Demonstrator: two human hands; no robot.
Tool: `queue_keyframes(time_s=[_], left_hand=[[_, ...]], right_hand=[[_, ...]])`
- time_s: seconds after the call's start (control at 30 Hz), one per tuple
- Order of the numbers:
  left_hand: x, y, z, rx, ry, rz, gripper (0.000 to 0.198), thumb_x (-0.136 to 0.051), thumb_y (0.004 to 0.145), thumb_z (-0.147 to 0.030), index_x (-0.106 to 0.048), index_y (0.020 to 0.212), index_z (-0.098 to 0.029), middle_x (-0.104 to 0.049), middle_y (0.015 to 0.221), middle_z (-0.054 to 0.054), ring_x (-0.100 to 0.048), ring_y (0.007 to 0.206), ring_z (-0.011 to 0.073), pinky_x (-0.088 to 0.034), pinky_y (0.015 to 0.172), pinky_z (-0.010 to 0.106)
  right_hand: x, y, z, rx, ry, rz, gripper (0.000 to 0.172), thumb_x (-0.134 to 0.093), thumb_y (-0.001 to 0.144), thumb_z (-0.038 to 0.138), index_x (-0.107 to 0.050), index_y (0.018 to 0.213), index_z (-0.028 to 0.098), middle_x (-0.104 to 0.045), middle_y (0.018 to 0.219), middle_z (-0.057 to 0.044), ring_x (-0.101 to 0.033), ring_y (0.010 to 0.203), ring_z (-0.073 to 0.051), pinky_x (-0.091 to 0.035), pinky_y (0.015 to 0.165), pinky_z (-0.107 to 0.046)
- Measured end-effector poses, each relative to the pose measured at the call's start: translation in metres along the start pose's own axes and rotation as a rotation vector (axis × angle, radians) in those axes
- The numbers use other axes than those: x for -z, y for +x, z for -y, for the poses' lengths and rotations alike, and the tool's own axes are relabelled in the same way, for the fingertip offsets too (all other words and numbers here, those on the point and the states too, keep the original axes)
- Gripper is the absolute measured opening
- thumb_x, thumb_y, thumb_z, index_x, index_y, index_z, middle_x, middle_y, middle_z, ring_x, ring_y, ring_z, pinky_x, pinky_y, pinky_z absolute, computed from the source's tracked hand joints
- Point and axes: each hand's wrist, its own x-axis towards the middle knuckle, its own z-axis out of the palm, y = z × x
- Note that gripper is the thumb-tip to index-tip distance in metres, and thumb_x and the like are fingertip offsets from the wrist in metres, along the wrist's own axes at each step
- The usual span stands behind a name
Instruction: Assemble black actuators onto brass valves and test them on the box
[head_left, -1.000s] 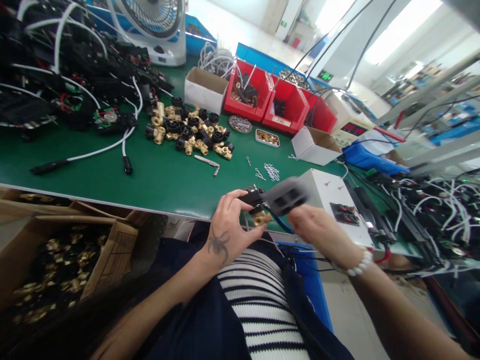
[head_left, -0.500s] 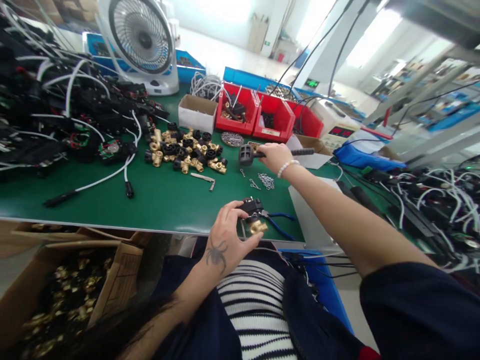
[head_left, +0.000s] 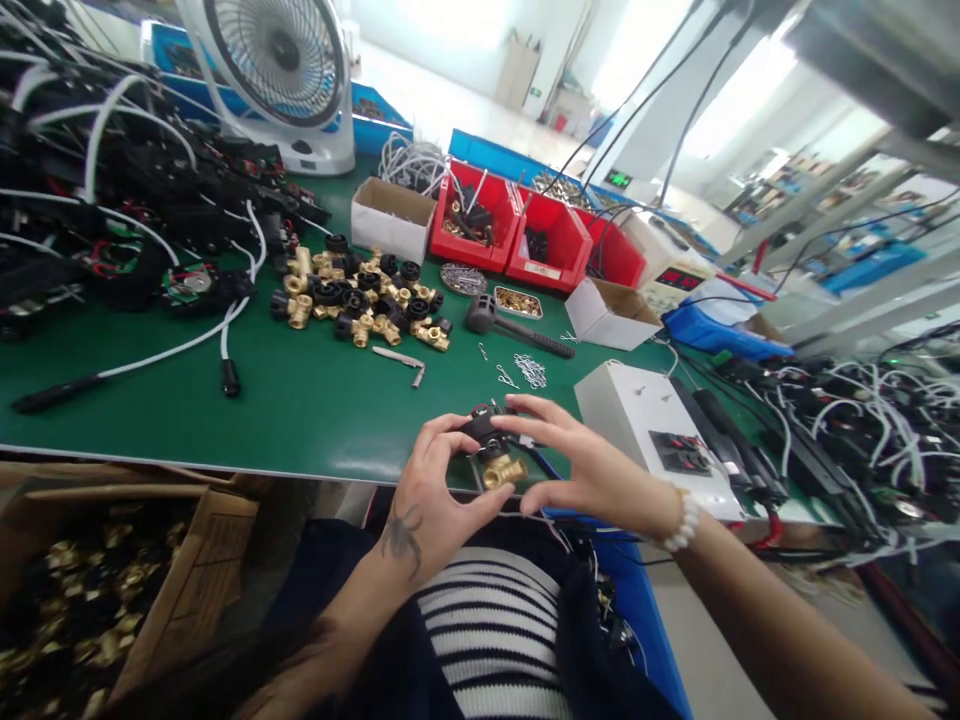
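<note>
My left hand (head_left: pixel 431 490) grips a brass valve fitting (head_left: pixel 504 472) with a black housing (head_left: pixel 482 428) on it, at the bench's front edge. Its thumb is by the brass and its fingers are on the black part. My right hand (head_left: pixel 592 465) reaches in from the right, fingers spread, fingertips at the housing; whether they press on it I cannot tell. Blue-handled pliers (head_left: pixel 553 466) lie mostly hidden behind this hand. Farther back a black mallet (head_left: pixel 525 333) rests on the green bench, near a little pile of metal clip pins (head_left: pixel 530 370).
Brass fittings with black caps (head_left: pixel 360 300) are heaped left of the mallet, an L-shaped metal tool (head_left: pixel 400 359) before them. Red bins (head_left: pixel 551 240) stand behind. Cabled black units (head_left: pixel 150 200) crowd the left; a white box with switches (head_left: pixel 645 430) sits right.
My right hand has let go of the mallet, which now lies on the bench, and has come back toward the fitting. My left hand still holds the fitting. The view has shifted slightly.
</note>
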Motion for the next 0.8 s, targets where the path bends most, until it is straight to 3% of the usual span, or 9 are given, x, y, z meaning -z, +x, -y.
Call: queue_keyframes(time_s=[0.1, 0.2, 0.47, 0.8], left_hand=[[-0.001, -0.001, -0.001, -0.006, 0.008, 0.010, 0.033, -0.076, 0.073, -0.025, -0.055, 0.099, -0.019, -0.057, 0.122, 0.012, -0.058, 0.116, 0.0249, -0.054, 0.096, 0.046], [0.000, 0.000, -0.003, 0.003, 0.025, 0.021, 0.032, -0.075, 0.074, -0.025, -0.056, 0.099, -0.020, -0.058, 0.123, 0.011, -0.058, 0.117, 0.0240, -0.054, 0.097, 0.044], [0.002, 0.000, -0.009, 0.003, 0.060, 0.029, 0.032, -0.076, 0.074, -0.024, -0.058, 0.101, -0.020, -0.061, 0.125, 0.011, -0.060, 0.118, 0.0227, -0.055, 0.098, 0.041], [-0.001, 0.004, -0.013, 0.016, 0.055, -0.008, 0.029, -0.079, 0.074, -0.031, -0.060, 0.093, -0.018, -0.064, 0.123, 0.013, -0.063, 0.115, 0.0229, -0.056, 0.096, 0.041]], right_hand=[[-0.021, -0.016, -0.005, -0.010, 0.030, -0.026, 0.071, -0.075, 0.076, 0.048, -0.051, 0.140, 0.029, -0.032, 0.156, -0.014, -0.038, 0.141, -0.032, -0.038, 0.112, -0.052], [-0.029, -0.012, -0.012, 0.028, 0.052, -0.059, 0.060, -0.072, 0.080, 0.046, -0.056, 0.136, 0.027, -0.037, 0.152, -0.015, -0.041, 0.139, -0.031, -0.038, 0.112, -0.051], [-0.029, -0.011, -0.013, 0.059, 0.098, -0.078, 0.042, -0.068, 0.085, 0.037, -0.063, 0.126, 0.028, -0.041, 0.146, -0.012, -0.045, 0.134, -0.028, -0.042, 0.110, -0.046], [-0.032, -0.010, -0.020, 0.047, 0.194, -0.078, 0.034, -0.065, 0.088, 0.038, -0.068, 0.119, 0.026, -0.041, 0.142, -0.012, -0.047, 0.133, -0.030, -0.045, 0.108, -0.045]])
